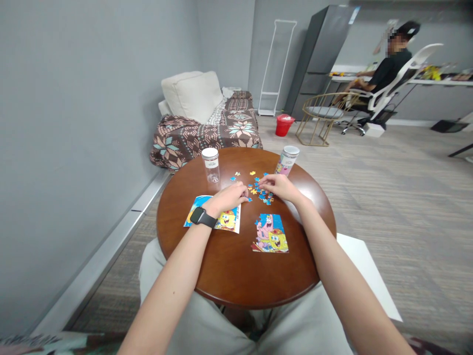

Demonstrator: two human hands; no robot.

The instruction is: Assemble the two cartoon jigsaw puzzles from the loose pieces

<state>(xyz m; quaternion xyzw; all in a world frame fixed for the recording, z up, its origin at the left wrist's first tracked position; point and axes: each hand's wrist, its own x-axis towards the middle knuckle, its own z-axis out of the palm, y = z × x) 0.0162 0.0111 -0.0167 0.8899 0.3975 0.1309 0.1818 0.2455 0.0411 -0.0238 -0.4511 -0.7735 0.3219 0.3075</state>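
Observation:
My left hand (232, 195), with a dark watch on its wrist, curls its fingers over the table beside a blue jigsaw puzzle piece (250, 199) at the fingertips. The hand and wrist partly cover a printed picture sheet (199, 201). Opposite it, my right hand (280, 187) reaches into the loose puzzle pieces (254, 191), its bent fingers a little apart and touching the pile. Closer to me lies a partly assembled cartoon puzzle (272, 234) with a ragged left side. Some loose pieces are hidden under the right hand.
On the round wooden table (236, 278) stand a clear jar (212, 167) with a white lid, at the left, and a printed canister (287, 160) at the right. Beyond are a covered sofa (207, 133), a red bin (284, 125), a wire chair (324, 113) and a seated person (388, 69).

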